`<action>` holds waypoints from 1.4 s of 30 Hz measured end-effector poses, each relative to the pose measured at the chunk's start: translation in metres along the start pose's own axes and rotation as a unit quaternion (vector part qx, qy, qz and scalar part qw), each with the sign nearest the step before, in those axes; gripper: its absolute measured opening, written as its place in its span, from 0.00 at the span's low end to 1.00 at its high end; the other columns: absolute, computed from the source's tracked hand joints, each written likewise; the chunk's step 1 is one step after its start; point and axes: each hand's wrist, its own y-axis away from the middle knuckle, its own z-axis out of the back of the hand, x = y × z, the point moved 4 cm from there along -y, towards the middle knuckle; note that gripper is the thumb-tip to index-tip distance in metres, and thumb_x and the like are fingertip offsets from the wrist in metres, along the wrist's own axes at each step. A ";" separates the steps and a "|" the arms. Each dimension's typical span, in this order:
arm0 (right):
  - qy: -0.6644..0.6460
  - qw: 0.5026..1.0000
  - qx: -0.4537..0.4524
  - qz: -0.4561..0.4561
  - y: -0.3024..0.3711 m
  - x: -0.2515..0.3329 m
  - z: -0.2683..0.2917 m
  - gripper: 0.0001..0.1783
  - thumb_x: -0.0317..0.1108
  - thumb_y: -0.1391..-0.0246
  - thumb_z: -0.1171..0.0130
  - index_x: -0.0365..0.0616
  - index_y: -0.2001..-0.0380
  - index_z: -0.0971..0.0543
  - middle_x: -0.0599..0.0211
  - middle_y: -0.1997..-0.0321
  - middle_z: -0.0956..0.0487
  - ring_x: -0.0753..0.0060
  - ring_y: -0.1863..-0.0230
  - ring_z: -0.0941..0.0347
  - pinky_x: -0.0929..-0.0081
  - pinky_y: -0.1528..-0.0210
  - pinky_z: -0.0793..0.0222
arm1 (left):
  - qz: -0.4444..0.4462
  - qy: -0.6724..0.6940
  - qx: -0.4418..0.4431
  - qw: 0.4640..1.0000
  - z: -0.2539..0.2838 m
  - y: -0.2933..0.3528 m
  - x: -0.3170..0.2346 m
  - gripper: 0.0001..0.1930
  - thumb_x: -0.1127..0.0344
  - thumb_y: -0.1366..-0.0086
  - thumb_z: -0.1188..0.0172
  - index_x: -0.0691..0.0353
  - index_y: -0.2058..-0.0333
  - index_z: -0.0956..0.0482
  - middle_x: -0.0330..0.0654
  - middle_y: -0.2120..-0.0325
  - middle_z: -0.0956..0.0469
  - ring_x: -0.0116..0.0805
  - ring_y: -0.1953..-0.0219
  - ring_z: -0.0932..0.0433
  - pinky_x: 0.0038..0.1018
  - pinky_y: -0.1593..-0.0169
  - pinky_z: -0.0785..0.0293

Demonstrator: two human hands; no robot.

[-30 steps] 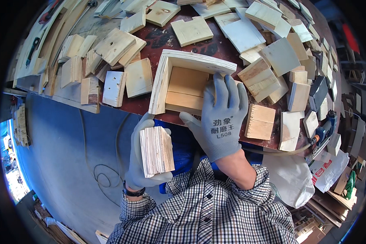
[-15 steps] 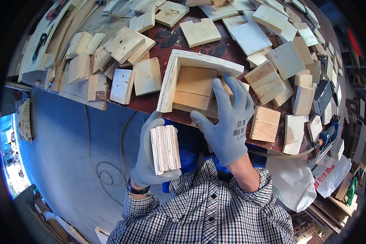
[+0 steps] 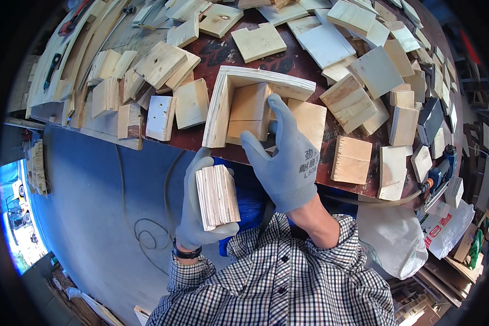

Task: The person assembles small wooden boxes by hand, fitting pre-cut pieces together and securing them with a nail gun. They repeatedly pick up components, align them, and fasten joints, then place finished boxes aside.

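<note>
We see our gloved left hand (image 3: pixel 189 217) clasping a stack of wood pieces (image 3: pixel 217 196) just off the table's (image 3: pixel 214 55) near edge. Along that edge, our gloved right hand (image 3: pixel 285 163) grips a wooden block (image 3: pixel 249 108) within the corner of two meeting boards (image 3: pixel 219 114); loose boards (image 3: pixel 376 74) crowd the far edge

Head-worn fisheye view, looking steeply down from above the checked shirt (image 3: pixel 280 271) at close range; the near edge of the desk (image 3: pixel 217 51) crosses mid-frame, its right edge bowing.
</note>
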 end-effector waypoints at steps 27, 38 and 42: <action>0.164 0.967 0.024 0.193 0.141 0.010 0.126 0.29 0.36 0.57 0.26 0.43 0.47 0.14 0.55 0.52 0.12 0.61 0.58 0.14 0.66 0.61 0.20 | -0.257 -0.348 -0.041 0.901 -0.083 -0.015 -0.048 0.56 0.53 0.54 0.14 0.66 0.32 0.39 0.52 0.38 0.28 0.47 0.39 0.26 0.40 0.36 0.28; 0.070 0.960 -0.117 0.246 0.161 -0.005 0.147 0.20 0.28 0.57 0.26 0.39 0.57 0.16 0.51 0.55 0.12 0.61 0.62 0.15 0.69 0.63 0.20 | -0.293 -0.409 -0.125 0.855 -0.090 -0.022 -0.060 0.53 0.51 0.51 0.16 0.69 0.34 0.36 0.53 0.40 0.28 0.49 0.41 0.27 0.43 0.37 0.30; 0.009 0.932 -0.235 0.275 0.168 -0.010 0.143 0.24 0.28 0.67 0.28 0.33 0.60 0.18 0.50 0.70 0.13 0.62 0.75 0.17 0.72 0.73 0.24 | -0.300 -0.405 -0.110 0.857 -0.093 -0.027 -0.059 0.54 0.52 0.49 0.17 0.72 0.32 0.40 0.58 0.38 0.30 0.54 0.37 0.32 0.48 0.32 0.34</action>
